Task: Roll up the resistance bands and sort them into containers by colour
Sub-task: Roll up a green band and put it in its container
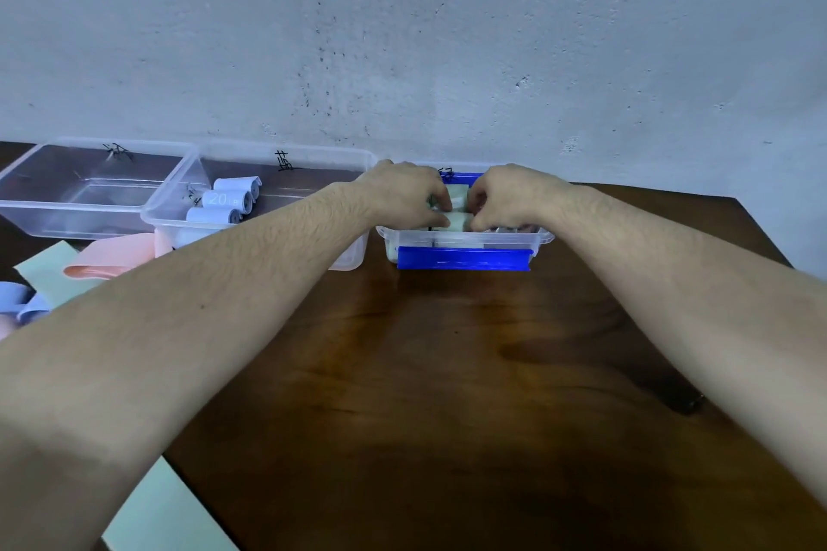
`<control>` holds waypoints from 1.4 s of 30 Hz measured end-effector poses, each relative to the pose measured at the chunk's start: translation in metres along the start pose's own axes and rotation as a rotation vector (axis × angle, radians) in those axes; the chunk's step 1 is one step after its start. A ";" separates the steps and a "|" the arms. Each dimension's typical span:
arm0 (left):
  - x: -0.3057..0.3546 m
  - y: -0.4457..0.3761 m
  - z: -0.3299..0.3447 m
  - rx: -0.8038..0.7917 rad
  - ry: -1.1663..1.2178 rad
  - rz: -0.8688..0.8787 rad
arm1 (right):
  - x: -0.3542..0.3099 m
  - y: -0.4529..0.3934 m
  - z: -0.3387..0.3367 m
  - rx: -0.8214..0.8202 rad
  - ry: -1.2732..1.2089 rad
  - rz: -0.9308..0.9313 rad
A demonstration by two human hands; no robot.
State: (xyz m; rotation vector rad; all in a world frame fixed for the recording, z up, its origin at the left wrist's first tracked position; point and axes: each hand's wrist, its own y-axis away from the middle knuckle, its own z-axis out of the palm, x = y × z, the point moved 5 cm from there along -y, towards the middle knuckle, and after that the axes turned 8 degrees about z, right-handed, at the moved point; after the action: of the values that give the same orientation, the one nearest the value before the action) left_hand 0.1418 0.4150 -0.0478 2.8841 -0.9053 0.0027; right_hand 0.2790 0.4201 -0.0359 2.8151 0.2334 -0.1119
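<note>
Head view | I had left hand (pixel 405 197) and right hand (pixel 510 199) pinching green roll (pixel 458 220) | kept it wound over blue-clipped box (pixel 465 257).

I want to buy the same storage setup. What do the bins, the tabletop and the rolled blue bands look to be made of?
The bins, such as the middle container, look like clear, glossy thin plastic: you see straight through the walls. The tabletop seems varnished dark wood, with grain and soft reflections. The rolled blue bands look like matte, flexible rubber or latex sheet, though that cannot be settled from the look alone.
</note>
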 end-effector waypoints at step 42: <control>0.020 0.054 -0.033 0.469 0.251 -0.001 | 0.011 0.050 -0.021 0.263 -0.505 -0.148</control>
State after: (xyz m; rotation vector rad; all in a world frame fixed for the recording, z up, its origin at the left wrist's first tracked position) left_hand 0.1285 0.3637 -0.0085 3.1924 -0.9605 0.6441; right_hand 0.2996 0.3816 -0.0021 2.8983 0.3240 -0.9314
